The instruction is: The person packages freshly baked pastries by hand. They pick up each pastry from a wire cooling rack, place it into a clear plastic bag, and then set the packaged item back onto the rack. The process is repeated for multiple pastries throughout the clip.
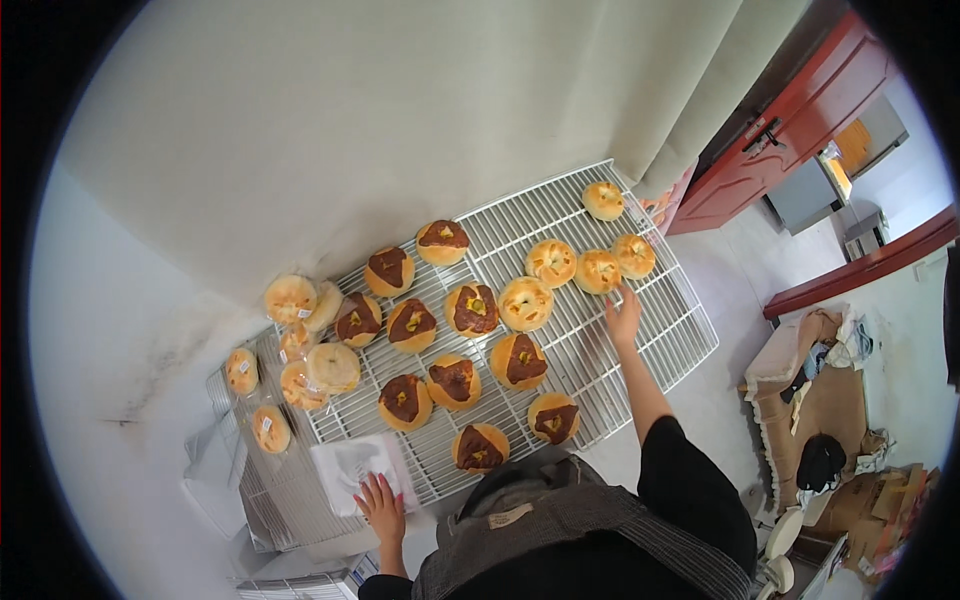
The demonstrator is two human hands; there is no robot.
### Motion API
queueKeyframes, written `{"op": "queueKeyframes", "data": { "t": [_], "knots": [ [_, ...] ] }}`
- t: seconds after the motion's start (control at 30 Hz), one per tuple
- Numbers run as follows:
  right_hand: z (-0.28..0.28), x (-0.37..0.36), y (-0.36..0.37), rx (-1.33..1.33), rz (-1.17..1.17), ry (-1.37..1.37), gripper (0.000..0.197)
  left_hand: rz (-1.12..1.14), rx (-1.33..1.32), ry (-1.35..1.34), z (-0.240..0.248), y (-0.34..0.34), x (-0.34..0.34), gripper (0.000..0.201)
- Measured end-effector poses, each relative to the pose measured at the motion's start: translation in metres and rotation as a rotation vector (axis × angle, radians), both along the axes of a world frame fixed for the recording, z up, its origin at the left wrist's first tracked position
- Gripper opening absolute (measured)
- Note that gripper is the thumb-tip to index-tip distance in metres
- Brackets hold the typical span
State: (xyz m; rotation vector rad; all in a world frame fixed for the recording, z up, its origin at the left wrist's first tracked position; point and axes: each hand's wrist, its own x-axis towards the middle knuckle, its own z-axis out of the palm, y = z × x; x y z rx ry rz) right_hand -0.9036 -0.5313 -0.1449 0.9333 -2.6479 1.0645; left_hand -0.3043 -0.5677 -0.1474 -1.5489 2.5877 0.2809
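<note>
Your left hand [382, 508] open, fingers spread on bags [345, 468]; careless drag could crumple them. Your right hand [622, 314] at bun [598, 272] on rack [585, 378]; can't tell grip. Hard squeeze could dent bun; sideways nudge, shove neighbour bun [634, 257].

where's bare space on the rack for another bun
The wire rack has room right of the right hand, toward its right edge, and at the back between the brown-topped buns and rearmost plain bun. The left end, with wrapped buns, is crowded.
</note>
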Motion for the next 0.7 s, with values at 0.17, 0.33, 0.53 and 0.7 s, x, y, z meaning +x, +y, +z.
{"op": "queueKeyframes", "data": {
  "t": [0.17,0.33,0.53,0.7],
  "knots": [
    [-0.009,-0.121,0.005,0.376,-0.228,-0.042,0.057,-0.053,-0.166,0.185,0.012,-0.019,-0.005,0.030],
    [0.028,-0.093,-0.019,0.741,-0.262,-0.267,0.080,0.481,0.183,0.459,0.114,-0.049,-0.050,0.021],
    [-0.013,-0.037,0.096,0.447,-0.258,-0.055,0.071,0.032,0.717,0.719,0.136,-0.054,-0.100,0.012],
    [0.024,0.064,0.153,0.075,0.069,-0.813,0.051,0.211,0.806,0.768,0.117,-0.064,-0.145,0.021]
  ]
}}
